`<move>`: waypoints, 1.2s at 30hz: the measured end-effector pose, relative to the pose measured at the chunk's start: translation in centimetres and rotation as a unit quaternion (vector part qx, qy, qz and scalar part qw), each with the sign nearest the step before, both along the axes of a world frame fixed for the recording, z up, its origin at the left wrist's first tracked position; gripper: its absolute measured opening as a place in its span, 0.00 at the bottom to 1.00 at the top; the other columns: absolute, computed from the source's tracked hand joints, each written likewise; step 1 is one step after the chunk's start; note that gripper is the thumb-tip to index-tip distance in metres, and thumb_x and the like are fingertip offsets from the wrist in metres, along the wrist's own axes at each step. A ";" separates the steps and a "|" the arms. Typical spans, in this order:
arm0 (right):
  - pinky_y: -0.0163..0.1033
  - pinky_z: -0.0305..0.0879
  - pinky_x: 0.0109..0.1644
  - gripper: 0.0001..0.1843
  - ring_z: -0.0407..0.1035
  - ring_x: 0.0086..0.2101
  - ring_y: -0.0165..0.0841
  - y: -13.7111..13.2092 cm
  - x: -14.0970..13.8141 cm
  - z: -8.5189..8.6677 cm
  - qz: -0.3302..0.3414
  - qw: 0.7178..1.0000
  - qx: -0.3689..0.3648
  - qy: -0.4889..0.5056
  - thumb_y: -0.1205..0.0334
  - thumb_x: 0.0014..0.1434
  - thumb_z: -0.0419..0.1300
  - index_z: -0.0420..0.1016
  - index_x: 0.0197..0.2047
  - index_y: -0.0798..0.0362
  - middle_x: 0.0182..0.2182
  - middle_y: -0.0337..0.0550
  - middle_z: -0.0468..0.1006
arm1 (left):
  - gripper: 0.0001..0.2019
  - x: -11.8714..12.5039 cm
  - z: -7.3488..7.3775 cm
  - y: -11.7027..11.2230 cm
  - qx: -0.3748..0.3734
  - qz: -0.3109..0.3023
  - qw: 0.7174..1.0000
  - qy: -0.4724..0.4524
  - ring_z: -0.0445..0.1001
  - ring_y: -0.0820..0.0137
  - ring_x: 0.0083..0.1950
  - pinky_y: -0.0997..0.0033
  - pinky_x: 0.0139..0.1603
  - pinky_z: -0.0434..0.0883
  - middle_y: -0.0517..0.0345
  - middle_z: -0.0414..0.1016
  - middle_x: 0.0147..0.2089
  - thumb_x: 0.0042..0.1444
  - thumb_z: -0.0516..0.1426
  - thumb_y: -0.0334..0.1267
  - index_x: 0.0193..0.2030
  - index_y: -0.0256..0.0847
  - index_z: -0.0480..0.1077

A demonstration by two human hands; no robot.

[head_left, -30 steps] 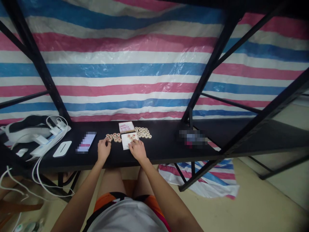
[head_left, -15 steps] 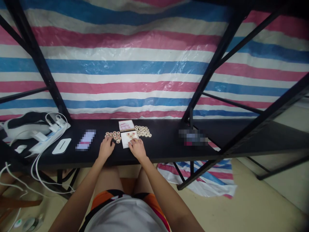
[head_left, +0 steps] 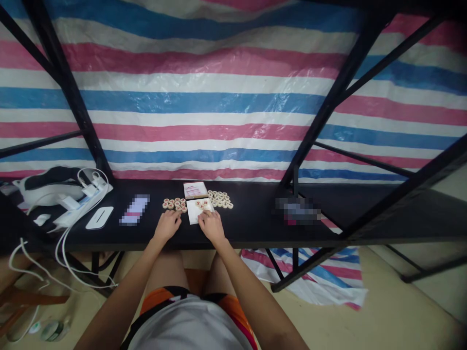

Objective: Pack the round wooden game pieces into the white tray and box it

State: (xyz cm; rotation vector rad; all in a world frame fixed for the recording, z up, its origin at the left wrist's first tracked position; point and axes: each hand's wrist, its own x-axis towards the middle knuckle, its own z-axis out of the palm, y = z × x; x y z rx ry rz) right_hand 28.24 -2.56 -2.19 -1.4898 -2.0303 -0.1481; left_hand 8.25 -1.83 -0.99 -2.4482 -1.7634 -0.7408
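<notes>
My left hand (head_left: 167,225) rests palm down at the near side of a cluster of round Chinese chess pieces (head_left: 171,203) with red marks. Its fingers are apart, and the index finger reaches the nearest right piece (head_left: 178,208) of that group. My right hand (head_left: 212,225) is over the lower right part of a white open box (head_left: 192,217), its fingers curled together; what they hold, if anything, is hidden. Several pieces (head_left: 201,204) lie inside the box. Behind it sits the printed lid (head_left: 195,190). Darker-marked chess pieces (head_left: 221,199) lie in a group right of the box.
On the black table (head_left: 251,218) there is a blurred phone (head_left: 134,210) at left, with a white flat device (head_left: 99,218) and a power strip (head_left: 85,199) with cables beyond it. A blurred object (head_left: 298,211) lies at right. Black metal posts (head_left: 317,116) flank the striped sheet.
The view has shifted slightly left, so everything sits further right. My left hand has moved a little toward the box, its index finger now at the near pieces. My right hand stays over the box.
</notes>
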 end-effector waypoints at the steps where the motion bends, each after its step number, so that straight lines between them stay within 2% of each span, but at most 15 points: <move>1: 0.48 0.52 0.57 0.14 0.69 0.41 0.37 0.0 0.0 0.0 0.000 1.000 -0.001 0.001 0.60 0.62 0.51 0.77 0.36 0.52 0.43 0.47 0.77 | 0.15 -0.1 0.0 0.1 0.011 0.025 1.000 -0.003 0.68 0.58 0.47 0.60 0.48 0.65 0.48 0.73 0.41 0.57 0.50 0.36 0.48 0.44 0.73; 4: 0.48 0.53 0.57 0.13 0.69 0.42 0.37 0.1 0.0 -0.1 0.001 1.000 -0.003 0.005 0.60 0.62 0.51 0.77 0.37 0.52 0.43 0.47 0.76 | 0.14 -0.9 -0.3 0.6 0.031 0.083 0.995 -0.045 0.68 0.58 0.46 0.61 0.49 0.66 0.48 0.71 0.42 0.56 0.51 0.34 0.44 0.44 0.75; 7: 0.48 0.53 0.57 0.13 0.68 0.44 0.38 0.1 0.1 -0.2 0.005 1.000 0.000 0.010 0.60 0.62 0.51 0.76 0.40 0.52 0.45 0.48 0.75 | 0.14 -1.9 -0.7 1.4 0.008 0.103 0.988 -0.116 0.70 0.62 0.42 0.63 0.49 0.67 0.50 0.72 0.39 0.55 0.50 0.31 0.40 0.42 0.76; 10: 0.48 0.53 0.57 0.13 0.68 0.45 0.39 0.1 0.2 -0.2 0.003 1.000 0.003 0.015 0.60 0.61 0.52 0.75 0.44 0.52 0.47 0.48 0.74 | 0.13 -2.4 -1.2 1.8 -0.013 0.094 0.985 -0.143 0.71 0.64 0.41 0.64 0.50 0.68 0.52 0.73 0.38 0.55 0.50 0.32 0.39 0.41 0.76; 19: 0.48 0.53 0.58 0.15 0.66 0.46 0.40 0.2 0.4 -0.2 0.012 0.999 0.029 0.024 0.62 0.61 0.51 0.74 0.47 0.53 0.48 0.50 0.73 | 0.13 -1.6 -1.6 1.8 0.003 0.093 0.986 -0.140 0.71 0.62 0.47 0.65 0.54 0.66 0.49 0.70 0.44 0.50 0.55 0.33 0.43 0.38 0.73; 22: 0.47 0.55 0.57 0.15 0.65 0.47 0.39 0.2 0.5 -0.3 0.015 0.999 0.025 0.023 0.63 0.61 0.51 0.74 0.47 0.54 0.48 0.51 0.73 | 0.13 -1.8 -1.6 1.9 0.011 0.099 0.981 -0.167 0.72 0.62 0.46 0.66 0.51 0.68 0.50 0.71 0.43 0.50 0.54 0.32 0.43 0.38 0.72; 27: 0.45 0.57 0.56 0.15 0.65 0.47 0.39 0.5 0.5 -0.7 0.019 0.999 0.032 0.026 0.63 0.60 0.51 0.74 0.47 0.55 0.48 0.50 0.73 | 0.06 -2.2 -1.9 2.0 0.018 0.086 0.975 -0.202 0.74 0.65 0.40 0.68 0.44 0.70 0.52 0.73 0.38 0.51 0.54 0.32 0.35 0.39 0.71; 30: 0.45 0.57 0.56 0.15 0.65 0.48 0.39 0.7 0.5 -1.0 0.021 0.999 0.041 0.029 0.63 0.60 0.51 0.74 0.47 0.54 0.48 0.50 0.73 | 0.06 -2.3 -2.1 2.1 0.020 0.080 0.971 -0.224 0.74 0.66 0.39 0.69 0.42 0.70 0.53 0.74 0.38 0.52 0.54 0.33 0.35 0.39 0.71; 36: 0.46 0.59 0.54 0.14 0.65 0.48 0.40 0.8 0.5 -1.0 0.032 0.998 0.043 0.032 0.64 0.59 0.52 0.75 0.46 0.54 0.48 0.50 0.73 | 0.09 -2.4 -2.2 2.4 0.024 0.056 0.982 -0.179 0.74 0.63 0.46 0.65 0.51 0.69 0.50 0.76 0.43 0.52 0.52 0.31 0.36 0.38 0.73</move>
